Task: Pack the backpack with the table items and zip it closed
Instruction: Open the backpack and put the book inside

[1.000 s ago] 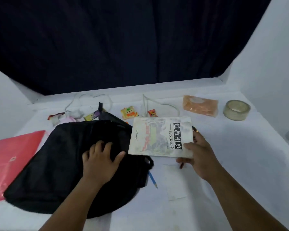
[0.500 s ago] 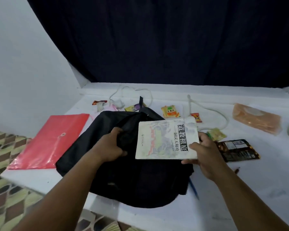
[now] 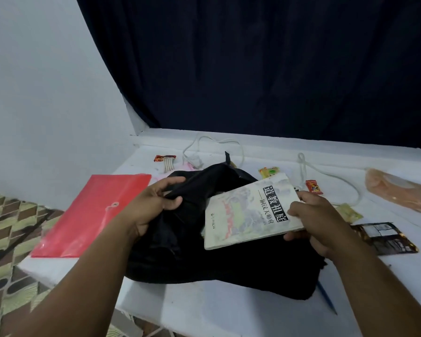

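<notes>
Loading the first item: left hand (image 3: 153, 207) pinching a fold of the limp black fabric backpack (image 3: 219, 259) between thumb and curled fingers, lifting the lip of its opening near the middle of the white table (image 3: 204, 310), towards the left edge. Right hand (image 3: 319, 224) gripping the soft-cover book with pale painted cover and black title band (image 3: 250, 210), thumb pressing on top and fingers curling underneath its right end, tilting the left end down towards the gap under the raised flap. Book hovering over the bag, not yet inside, as far as visible.

Probably calling next for sliding the book leftward and down into the mouth while holding the flap high; opening looking narrow, so widening it likely needed first.

Waiting on the table: flat red plastic envelope folder (image 3: 95, 215) at the left edge, dark foil snack packet (image 3: 384, 239) and orange translucent pouch (image 3: 401, 193) towards the right edge, white cord (image 3: 331, 176) and small sweet wrappers along the far edge, blue pen (image 3: 326, 297) poking out beside the bag near the front edge.
</notes>
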Action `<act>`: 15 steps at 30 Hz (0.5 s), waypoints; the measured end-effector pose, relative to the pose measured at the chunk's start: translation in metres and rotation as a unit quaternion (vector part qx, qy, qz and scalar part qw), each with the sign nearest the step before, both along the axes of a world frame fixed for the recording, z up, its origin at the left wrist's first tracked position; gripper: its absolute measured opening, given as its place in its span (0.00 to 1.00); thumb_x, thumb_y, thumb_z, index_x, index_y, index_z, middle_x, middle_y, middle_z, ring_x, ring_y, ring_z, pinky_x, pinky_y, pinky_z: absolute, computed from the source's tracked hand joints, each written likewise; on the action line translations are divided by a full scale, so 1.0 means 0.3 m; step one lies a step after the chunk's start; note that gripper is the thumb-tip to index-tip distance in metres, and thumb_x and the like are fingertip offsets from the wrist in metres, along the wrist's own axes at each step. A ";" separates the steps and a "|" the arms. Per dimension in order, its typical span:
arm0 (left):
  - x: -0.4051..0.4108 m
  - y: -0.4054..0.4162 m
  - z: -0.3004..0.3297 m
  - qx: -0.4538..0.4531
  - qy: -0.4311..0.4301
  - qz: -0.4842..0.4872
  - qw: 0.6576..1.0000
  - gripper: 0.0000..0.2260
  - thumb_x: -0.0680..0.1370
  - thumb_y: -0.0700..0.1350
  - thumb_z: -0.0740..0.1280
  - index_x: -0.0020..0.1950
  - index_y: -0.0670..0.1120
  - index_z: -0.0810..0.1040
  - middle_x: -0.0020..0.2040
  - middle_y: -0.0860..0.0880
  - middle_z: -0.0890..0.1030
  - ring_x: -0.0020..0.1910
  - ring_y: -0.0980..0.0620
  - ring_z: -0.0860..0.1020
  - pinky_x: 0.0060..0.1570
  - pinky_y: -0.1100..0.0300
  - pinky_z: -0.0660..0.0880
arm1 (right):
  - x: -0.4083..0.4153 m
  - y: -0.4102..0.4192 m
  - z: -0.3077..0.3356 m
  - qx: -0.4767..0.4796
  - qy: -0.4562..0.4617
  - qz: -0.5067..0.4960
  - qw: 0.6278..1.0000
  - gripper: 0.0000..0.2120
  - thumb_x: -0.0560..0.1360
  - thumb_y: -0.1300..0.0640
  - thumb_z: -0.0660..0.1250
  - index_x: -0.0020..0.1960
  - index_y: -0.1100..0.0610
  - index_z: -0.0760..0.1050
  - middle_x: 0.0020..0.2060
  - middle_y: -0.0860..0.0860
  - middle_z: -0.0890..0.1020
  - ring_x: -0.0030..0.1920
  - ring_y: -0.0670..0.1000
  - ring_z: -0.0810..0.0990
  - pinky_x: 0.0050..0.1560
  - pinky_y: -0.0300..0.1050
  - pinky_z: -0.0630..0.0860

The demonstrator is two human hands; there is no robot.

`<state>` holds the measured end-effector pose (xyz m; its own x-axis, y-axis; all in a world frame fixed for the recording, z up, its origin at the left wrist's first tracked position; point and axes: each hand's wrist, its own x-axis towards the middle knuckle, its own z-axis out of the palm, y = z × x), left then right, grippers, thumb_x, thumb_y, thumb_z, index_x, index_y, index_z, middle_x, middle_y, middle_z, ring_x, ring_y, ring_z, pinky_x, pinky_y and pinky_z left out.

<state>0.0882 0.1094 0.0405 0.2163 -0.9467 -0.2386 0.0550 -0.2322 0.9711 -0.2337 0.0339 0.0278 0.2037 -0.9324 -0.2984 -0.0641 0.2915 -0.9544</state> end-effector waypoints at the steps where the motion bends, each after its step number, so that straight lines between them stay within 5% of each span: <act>1: 0.013 -0.004 0.002 -0.003 0.006 -0.007 1.000 0.21 0.77 0.29 0.66 0.66 0.48 0.79 0.60 0.43 0.84 0.54 0.46 0.83 0.52 0.57 0.81 | 0.019 0.000 0.000 0.003 -0.001 -0.009 1.000 0.14 0.76 0.70 0.58 0.54 0.59 0.78 0.45 0.57 0.86 0.37 0.57 0.85 0.25 0.46 0.78; 5: 0.039 -0.018 0.010 -0.018 0.018 -0.041 0.999 0.21 0.78 0.30 0.66 0.66 0.48 0.78 0.60 0.43 0.84 0.57 0.45 0.82 0.60 0.54 0.78 | 0.127 0.013 -0.017 0.024 0.008 -0.037 0.999 0.12 0.78 0.70 0.57 0.54 0.60 0.76 0.45 0.57 0.84 0.41 0.58 0.85 0.27 0.47 0.80; 10: 0.045 -0.044 0.019 -0.042 0.016 -0.084 0.995 0.20 0.77 0.30 0.66 0.66 0.46 0.78 0.58 0.43 0.84 0.54 0.46 0.83 0.58 0.55 0.79 | 0.329 0.030 -0.073 0.016 0.028 0.008 0.999 0.15 0.78 0.70 0.56 0.57 0.57 0.76 0.51 0.57 0.84 0.47 0.58 0.85 0.40 0.57 0.84; 13: 0.056 -0.052 0.007 -0.047 0.010 -0.098 0.994 0.20 0.78 0.30 0.67 0.66 0.47 0.78 0.58 0.45 0.85 0.56 0.46 0.83 0.60 0.54 0.78 | 0.388 0.025 -0.115 -0.081 0.207 0.119 0.968 0.16 0.79 0.58 0.64 0.67 0.51 0.74 0.61 0.53 0.81 0.59 0.55 0.81 0.58 0.52 0.79; 15: 0.060 -0.051 -0.011 -0.050 -0.002 -0.112 0.992 0.20 0.78 0.31 0.67 0.67 0.47 0.77 0.57 0.48 0.85 0.57 0.49 0.83 0.57 0.58 0.78 | 0.395 0.027 -0.135 -0.103 0.314 0.190 0.924 0.25 0.80 0.51 0.66 0.75 0.53 0.66 0.66 0.52 0.77 0.63 0.54 0.77 0.59 0.43 0.73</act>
<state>0.1062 0.0941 0.0372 -0.0021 -0.9899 -0.1415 0.0090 -0.1415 0.9899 -0.1154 0.0419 -0.0125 0.3748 -0.8798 -0.2923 -0.6854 -0.0506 -0.7264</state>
